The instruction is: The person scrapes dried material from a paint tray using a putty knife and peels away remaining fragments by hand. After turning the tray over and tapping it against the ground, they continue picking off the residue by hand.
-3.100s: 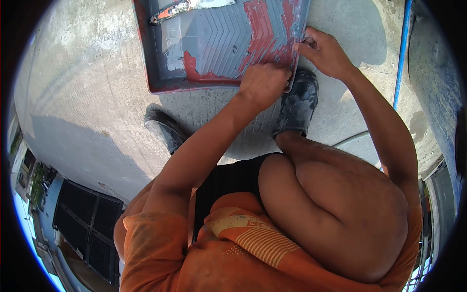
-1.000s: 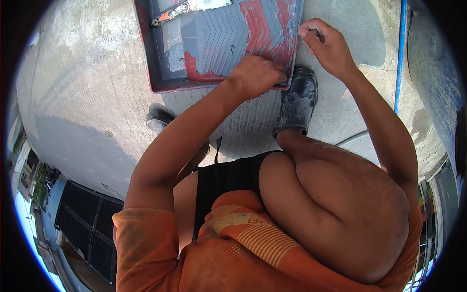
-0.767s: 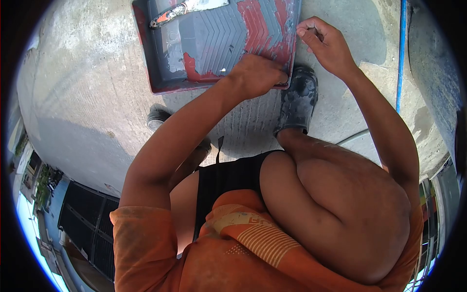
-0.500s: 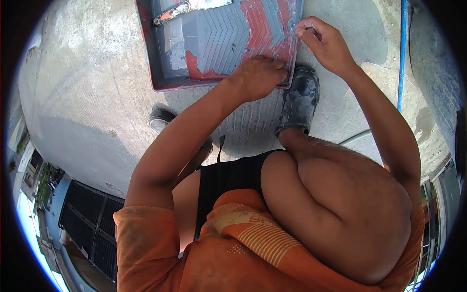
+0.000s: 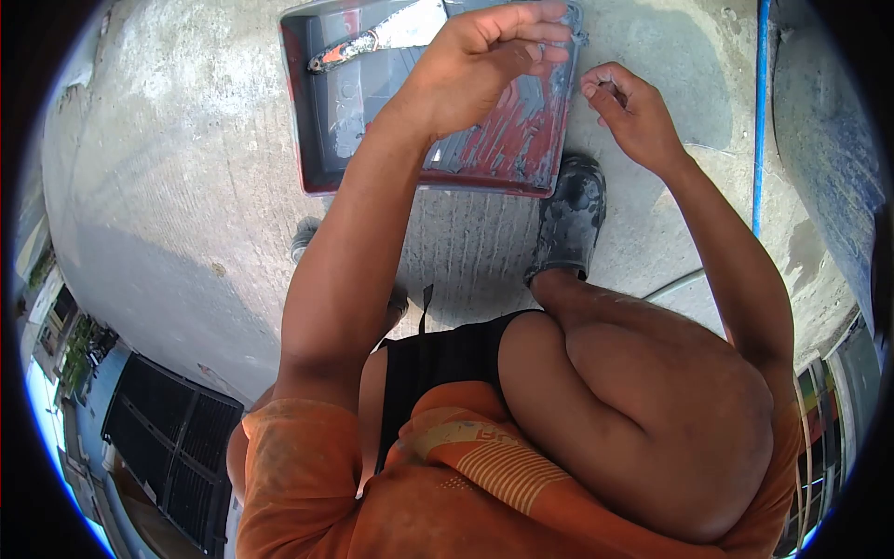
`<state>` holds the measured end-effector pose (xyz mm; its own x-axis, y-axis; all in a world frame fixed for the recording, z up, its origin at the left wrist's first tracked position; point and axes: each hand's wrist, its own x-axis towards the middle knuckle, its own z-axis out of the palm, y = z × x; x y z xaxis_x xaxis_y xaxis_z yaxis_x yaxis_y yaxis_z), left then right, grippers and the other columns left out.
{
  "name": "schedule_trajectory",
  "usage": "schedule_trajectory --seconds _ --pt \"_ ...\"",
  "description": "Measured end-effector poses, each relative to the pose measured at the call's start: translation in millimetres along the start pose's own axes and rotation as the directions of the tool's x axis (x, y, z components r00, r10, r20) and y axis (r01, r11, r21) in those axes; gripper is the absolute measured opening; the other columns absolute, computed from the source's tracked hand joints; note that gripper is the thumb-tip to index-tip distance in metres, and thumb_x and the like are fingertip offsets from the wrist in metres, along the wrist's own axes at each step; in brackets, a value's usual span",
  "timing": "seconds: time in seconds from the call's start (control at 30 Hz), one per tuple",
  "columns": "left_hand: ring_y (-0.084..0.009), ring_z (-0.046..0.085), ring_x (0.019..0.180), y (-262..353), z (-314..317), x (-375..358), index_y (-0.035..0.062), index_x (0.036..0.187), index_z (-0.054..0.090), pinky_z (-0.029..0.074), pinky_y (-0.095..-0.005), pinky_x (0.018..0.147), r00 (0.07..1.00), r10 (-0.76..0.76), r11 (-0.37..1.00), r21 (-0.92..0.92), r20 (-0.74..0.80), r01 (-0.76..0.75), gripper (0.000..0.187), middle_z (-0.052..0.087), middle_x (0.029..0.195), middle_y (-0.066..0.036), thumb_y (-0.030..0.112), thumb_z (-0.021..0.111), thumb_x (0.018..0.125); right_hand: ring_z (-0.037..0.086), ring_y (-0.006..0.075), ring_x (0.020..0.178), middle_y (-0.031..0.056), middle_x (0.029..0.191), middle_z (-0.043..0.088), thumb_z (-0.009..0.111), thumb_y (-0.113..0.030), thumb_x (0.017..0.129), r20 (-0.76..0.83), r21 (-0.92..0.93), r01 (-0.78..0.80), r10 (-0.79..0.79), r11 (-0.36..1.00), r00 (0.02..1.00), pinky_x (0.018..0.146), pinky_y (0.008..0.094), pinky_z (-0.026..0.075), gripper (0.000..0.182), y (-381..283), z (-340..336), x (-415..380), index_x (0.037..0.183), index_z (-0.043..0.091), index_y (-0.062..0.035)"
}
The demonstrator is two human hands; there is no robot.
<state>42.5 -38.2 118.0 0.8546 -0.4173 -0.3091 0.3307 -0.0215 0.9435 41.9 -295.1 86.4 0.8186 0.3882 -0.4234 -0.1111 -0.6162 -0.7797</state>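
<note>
A paint tray (image 5: 312,112) with ridges, smeared grey and red, lies on the concrete beyond my feet. Inside it at the upper left rests a scraper (image 5: 346,52) with a paint-spotted orange handle and a pale blade. Over the tray's middle and right side is my left hand (image 5: 484,65), its fingers stretched out and slightly apart, holding nothing visible. My right hand (image 5: 635,112) hovers just outside the tray's right edge, fingers curled against the thumb; what lies between them is too small or hidden to tell. Wet grey paint streaks the tray's red right part.
A dark, paint-spotted shoe (image 5: 570,219) stands just below the tray's lower right corner. A blue line (image 5: 760,121) runs along the concrete floor (image 5: 177,177) at the right. A dark slatted gate (image 5: 172,443) shows at the lower left.
My left hand has risen from the tray's lower right edge to its upper part, and its fingers have stretched out. The tray and my right hand appear slightly lower in view.
</note>
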Motion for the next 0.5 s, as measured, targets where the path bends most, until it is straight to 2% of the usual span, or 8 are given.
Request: schedule_trajectory --seconds 0.03,0.07,0.17,0.23,0.33,0.5 --pt "-0.0184 0.072 0.102 6 -3 12 0.0033 0.13 0.067 0.056 -0.0316 0.086 0.94 0.164 0.919 -0.3 -0.299 -0.256 0.031 0.076 0.114 -0.01 0.004 0.064 0.1 0.065 0.0156 0.078 0.0085 0.092 0.073 0.065 -0.025 0.104 -0.007 0.024 -0.026 0.026 0.999 1.0 0.075 0.032 0.053 0.024 -1 -1 2 0.112 0.068 -0.0027" --pt "-0.0184 0.072 0.102 13 -9 19 0.0033 0.13 0.067 0.056 -0.0316 0.086 0.931 0.204 0.916 -0.275 -0.303 -0.291 0.031 0.076 0.114 -0.01 0.004 0.064 0.1 0.065 0.0158 0.078 0.009 0.092 0.073 0.065 -0.025 0.104 -0.006 0.035 -0.028 0.029 0.999 1.0 0.075 0.0322 0.053 0.024 0 -2 4 0.112 0.068 -0.0026" --pt "-0.0216 0.073 0.108 26 -19 16 0.0053 0.137 0.062 0.057 -0.0345 0.093 0.893 0.07 0.936 -0.28 -0.444 -0.213 0.032 0.073 0.124 -0.012 0.013 0.062 0.106 0.066 0.0164 0.079 0.0101 0.091 0.073 0.065 -0.023 0.104 0.003 0.05 -0.033 0.032 0.998 0.999 0.075 0.0323 0.053 0.023 -5 -4 5 0.112 0.068 -0.0023" --pt "-0.0196 0.073 0.107 27 -21 10 0.0062 0.131 0.065 0.057 -0.0326 0.092 0.898 0.074 0.932 -0.292 -0.433 -0.217 0.025 0.073 0.123 -0.013 0.012 0.061 0.106 0.066 0.0166 0.079 0.0103 0.091 0.073 0.066 -0.021 0.103 0.017 0.059 -0.049 0.048 0.997 0.999 0.075 0.0322 0.053 0.021 -7 -2 5 0.112 0.068 -0.002" --pt "-0.0203 0.073 0.103 28 -14 1 0.0053 0.12 0.065 0.057 -0.0306 0.089 0.9 0.204 0.843 -0.398 -0.385 -0.362 0.017 0.073 0.118 -0.016 0.015 0.059 0.108 0.065 0.0161 0.078 0.0105 0.091 0.073 0.066 -0.018 0.103 0.028 0.068 -0.036 0.034 0.997 0.999 0.074 0.0318 0.052 0.02 -10 -1 6 0.113 0.068 -0.0015" --pt "-0.0199 0.072 0.098 37 -6 -6 0.0057 0.12 0.065 0.056 -0.0321 0.086 0.883 0.283 0.842 -0.344 -0.374 -0.415 0.022 0.073 0.117 -0.017 0.022 0.052 0.111 0.065 0.0164 0.079 0.0106 0.092 0.073 0.066 -0.017 0.102 0.051 0.051 -0.055 0.053 0.997 0.997 0.074 0.0321 0.052 0.019 -13 -1 5 0.113 0.068 -0.0009"
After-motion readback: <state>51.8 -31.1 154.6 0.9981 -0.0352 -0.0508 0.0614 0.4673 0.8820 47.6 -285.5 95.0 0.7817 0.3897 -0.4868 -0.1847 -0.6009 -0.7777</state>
